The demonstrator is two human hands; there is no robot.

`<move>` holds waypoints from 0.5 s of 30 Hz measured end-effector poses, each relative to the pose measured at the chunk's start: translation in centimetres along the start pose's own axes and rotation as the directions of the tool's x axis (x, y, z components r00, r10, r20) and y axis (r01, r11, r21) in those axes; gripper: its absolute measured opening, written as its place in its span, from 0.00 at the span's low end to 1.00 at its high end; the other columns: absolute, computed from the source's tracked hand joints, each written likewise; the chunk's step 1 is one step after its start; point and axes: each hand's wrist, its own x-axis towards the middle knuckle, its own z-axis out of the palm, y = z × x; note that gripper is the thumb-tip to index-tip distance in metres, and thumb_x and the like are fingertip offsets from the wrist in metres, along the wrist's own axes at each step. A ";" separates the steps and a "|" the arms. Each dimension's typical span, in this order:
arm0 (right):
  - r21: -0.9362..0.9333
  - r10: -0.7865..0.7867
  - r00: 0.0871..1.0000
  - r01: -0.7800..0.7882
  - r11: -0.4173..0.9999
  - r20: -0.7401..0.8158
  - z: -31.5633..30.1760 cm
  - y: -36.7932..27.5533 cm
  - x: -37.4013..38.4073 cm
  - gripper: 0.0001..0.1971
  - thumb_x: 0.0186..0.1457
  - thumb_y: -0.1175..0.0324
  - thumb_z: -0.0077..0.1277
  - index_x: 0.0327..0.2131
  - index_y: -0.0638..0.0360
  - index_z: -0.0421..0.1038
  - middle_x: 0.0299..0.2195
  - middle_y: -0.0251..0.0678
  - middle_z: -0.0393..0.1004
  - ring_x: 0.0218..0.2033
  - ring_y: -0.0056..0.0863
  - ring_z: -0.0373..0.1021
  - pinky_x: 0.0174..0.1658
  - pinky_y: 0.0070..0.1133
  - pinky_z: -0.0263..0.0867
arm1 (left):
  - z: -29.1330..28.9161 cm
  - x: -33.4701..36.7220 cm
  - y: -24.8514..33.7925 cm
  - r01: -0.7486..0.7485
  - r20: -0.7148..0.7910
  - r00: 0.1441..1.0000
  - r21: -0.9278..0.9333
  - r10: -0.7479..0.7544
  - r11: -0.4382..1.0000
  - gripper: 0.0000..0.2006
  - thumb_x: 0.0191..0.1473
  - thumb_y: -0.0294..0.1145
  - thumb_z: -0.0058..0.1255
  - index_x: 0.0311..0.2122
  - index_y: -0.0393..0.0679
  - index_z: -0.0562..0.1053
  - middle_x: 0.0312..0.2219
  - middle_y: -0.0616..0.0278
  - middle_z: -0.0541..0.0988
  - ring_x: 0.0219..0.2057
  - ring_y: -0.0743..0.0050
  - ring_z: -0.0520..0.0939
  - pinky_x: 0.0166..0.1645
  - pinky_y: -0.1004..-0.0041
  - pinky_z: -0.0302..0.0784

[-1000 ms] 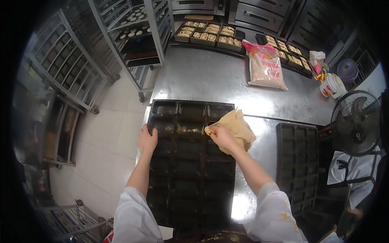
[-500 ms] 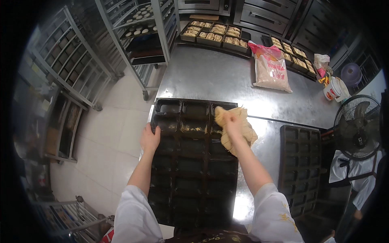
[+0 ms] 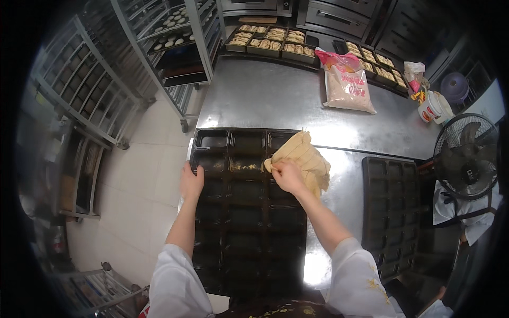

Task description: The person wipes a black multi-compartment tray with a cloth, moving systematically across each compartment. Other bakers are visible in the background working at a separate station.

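Wiping seems to be the step in hand. The black rectangular multi-cup baking tray (image 3: 246, 212) lies on the shiny steel counter (image 3: 339, 206), its long axis running away from the person. The right hand (image 3: 288, 176) pinches a beige fabric cloth (image 3: 306, 156) (its bunched tip points left); the left hand (image 3: 191, 181) clasps the tray's left edge. The next stroke calls for steady pressure.

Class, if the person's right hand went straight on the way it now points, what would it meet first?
Past the beige cloth it grips, the right hand would probably meet the dark tray beneath, around its middle column of cups; hand height above it is unclear.
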 end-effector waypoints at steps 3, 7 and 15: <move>0.010 -0.151 0.981 0.151 0.988 0.125 -1.0 1.3 0.6 0.08 0.45 0.67 0.48 0.27 0.54 0.76 0.29 0.38 0.73 0.35 0.39 0.69 0.41 0.32 0.64 | -0.3 0.4 0.5 -0.013 0.060 0.998 0.029 0.011 1.000 0.26 0.51 0.51 0.42 0.50 0.45 0.62 0.42 0.48 0.72 0.42 0.45 0.74 0.42 0.54 0.70; -0.014 -0.303 0.909 0.320 0.947 0.287 -2.6 2.2 2.1 0.09 0.46 0.64 0.48 0.28 0.53 0.77 0.30 0.38 0.75 0.36 0.39 0.70 0.41 0.32 0.65 | 0.5 0.8 -0.4 -0.080 0.023 0.997 0.018 0.080 0.997 0.26 0.51 0.50 0.42 0.50 0.45 0.62 0.42 0.48 0.72 0.41 0.45 0.74 0.42 0.54 0.71; -0.004 0.237 0.960 -0.239 0.971 0.150 -6.7 0.4 1.9 0.11 0.50 0.64 0.47 0.34 0.59 0.74 0.32 0.46 0.74 0.36 0.44 0.70 0.40 0.35 0.66 | -0.1 0.1 0.2 -0.044 0.040 0.998 -0.020 0.045 0.999 0.25 0.52 0.49 0.42 0.51 0.45 0.62 0.42 0.47 0.72 0.42 0.45 0.74 0.44 0.54 0.70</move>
